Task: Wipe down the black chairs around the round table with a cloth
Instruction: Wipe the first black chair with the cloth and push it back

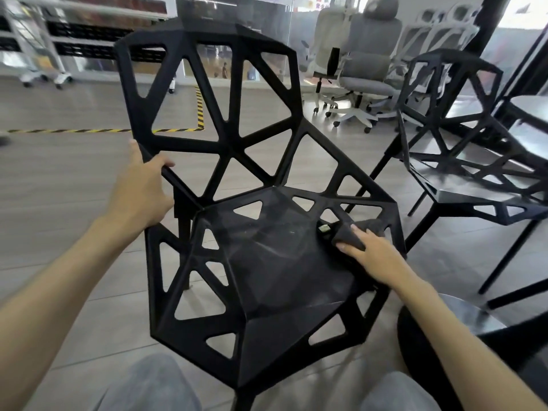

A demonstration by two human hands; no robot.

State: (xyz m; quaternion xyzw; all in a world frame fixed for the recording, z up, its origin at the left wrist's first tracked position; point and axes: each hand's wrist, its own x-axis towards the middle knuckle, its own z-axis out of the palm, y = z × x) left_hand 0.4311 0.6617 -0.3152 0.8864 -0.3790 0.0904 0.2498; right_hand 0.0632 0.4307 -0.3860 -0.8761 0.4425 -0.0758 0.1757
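Your right hand [374, 256] lies at four o'clock in the view, fingers fairly straight and pressed flat onto a dark cloth [360, 232]; the grip is a flat press, not a curl round the fabric. The cloth sits bunched on the right edge of the seat of the nearest black chair [275, 262], which fills the middle of the view. Its seat is a faceted black panel ringed with triangular cut-outs and shows pale dusty streaks. Your left hand [142, 188], at nine o'clock, holds the left edge of the chair's backrest where it meets the seat; the fingers wrap over the black bar and the thumb points up along the frame. The backrest rises toward twelve o'clock as an open lattice of triangles, with the floor visible through it. At two o'clock, well apart from the first, stands a second black chair [462, 161] of the same lattice design. Beyond it at the right border, at three o'clock, you can make out the rim of a dark round surface [530, 106]. At one o'clock in the background stand grey office chairs [367, 63]. Yellow-and-black hazard tape [200, 109] marks the floor at eleven o'clock. Your knees in grey trousers [154, 384] show at six o'clock.
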